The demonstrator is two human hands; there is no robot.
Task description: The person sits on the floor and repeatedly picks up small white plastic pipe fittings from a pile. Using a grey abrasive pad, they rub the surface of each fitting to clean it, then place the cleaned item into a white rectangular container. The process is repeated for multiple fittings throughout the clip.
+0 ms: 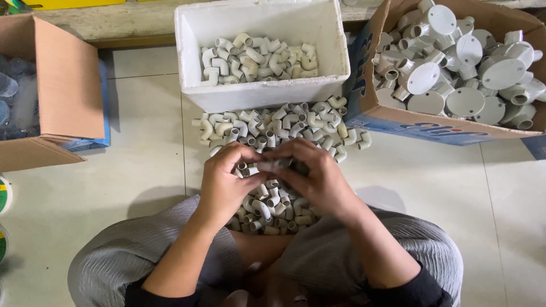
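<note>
Down on the tiled floor (85,193), head cam view: the person sits cross-legged with a heap of small white conduit elbows (273,128) spread out ahead of the knees and more piled in the lap area. Both hands meet in the middle right over that heap. Left hand (224,182) and right hand (318,176) have their fingertips pressed together on a small grey-white piece (273,165), which lies crosswise between them, long axis running left to right. Looks like each hand pinches one end, but it's blurred, so can't tell exactly what the piece is. Neither hand is nearer; they're about even, wrists angled inward, forearms coming up from the knees. Beyond sits a white foam box (261,94) with more elbows, and a cardboard carton (409,125) of round junction boxes to the right.
</note>
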